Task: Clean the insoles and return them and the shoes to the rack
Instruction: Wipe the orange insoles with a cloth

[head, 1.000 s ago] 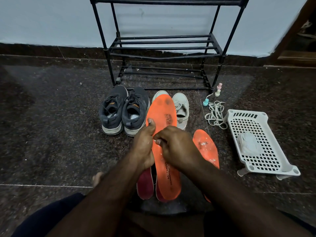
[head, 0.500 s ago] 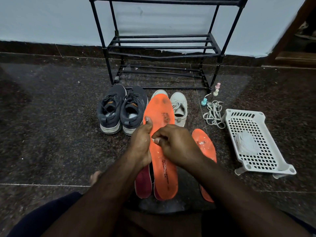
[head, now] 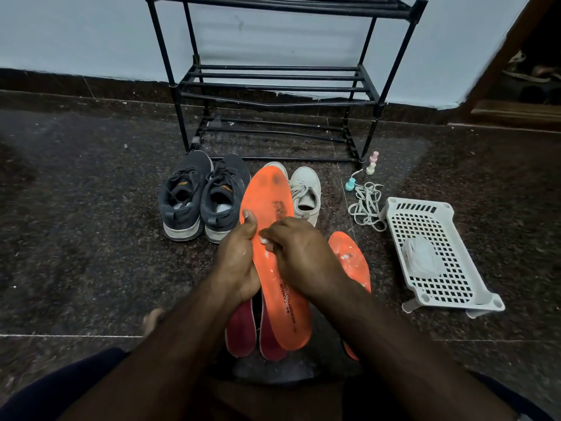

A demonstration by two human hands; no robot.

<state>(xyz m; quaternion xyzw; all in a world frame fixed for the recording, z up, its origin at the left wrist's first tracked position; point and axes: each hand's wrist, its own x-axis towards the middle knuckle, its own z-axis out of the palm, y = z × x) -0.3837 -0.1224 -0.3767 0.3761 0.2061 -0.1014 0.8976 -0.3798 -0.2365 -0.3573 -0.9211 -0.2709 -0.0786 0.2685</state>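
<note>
insole (head: 274,238) held upright before you, over the floor, in front of the shoes (head: 206,199) | left hand (head: 236,262) grips its left edge, thumb on top; right hand (head: 299,256) pinches something small and white against its face | likely light, thin, floppy; support it mid-length at the edges | rack (head: 273,77) beyond

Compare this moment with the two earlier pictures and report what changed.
Hardly anything. The right hand keeps working its fingertips, pinching something small and white, at the same spot on the long orange foam insole, and the left hand still grips that insole's edge. The shoes, other insoles, white basket and rack stayed put.
</note>
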